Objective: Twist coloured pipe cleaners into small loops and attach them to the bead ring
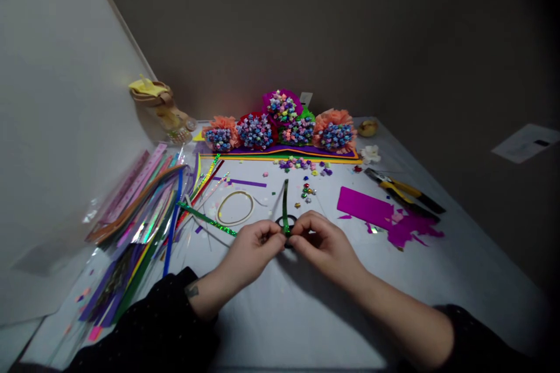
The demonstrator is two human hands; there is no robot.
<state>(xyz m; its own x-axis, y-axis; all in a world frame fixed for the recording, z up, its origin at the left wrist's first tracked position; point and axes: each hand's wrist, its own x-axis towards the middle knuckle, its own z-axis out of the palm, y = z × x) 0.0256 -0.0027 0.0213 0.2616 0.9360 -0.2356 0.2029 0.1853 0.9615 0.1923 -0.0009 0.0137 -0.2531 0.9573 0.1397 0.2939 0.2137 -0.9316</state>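
- Left hand (pixel 258 243), right hand (pixel 327 245): 2 grips pinching 1 narrow shiny green strip (pixel 285 204), above the white desk's (pixel 280 315) middle.
- Desk's right edge: beyond yellow-and-black pliers (pixel 406 187).
- White wall card (pixel 520 144): markings unreadable.

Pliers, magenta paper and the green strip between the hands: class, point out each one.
Pliers (pixel 411 189), head view: on a handle.
Magenta paper (pixel 364 205), head view: on its flat rectangular part.
Green strip (pixel 285 205), head view: on its upright length.

yellow-and-black pliers (pixel 398 187) lie at right, beside a magenta sheet (pixel 364 205) ragged at one end. white flower (pixel 370 154) located beyond the sheet. pale hoop (pixel 218 210) flat, left of centre. white card (pixel 522 144) on the wall (pixel 441 70).
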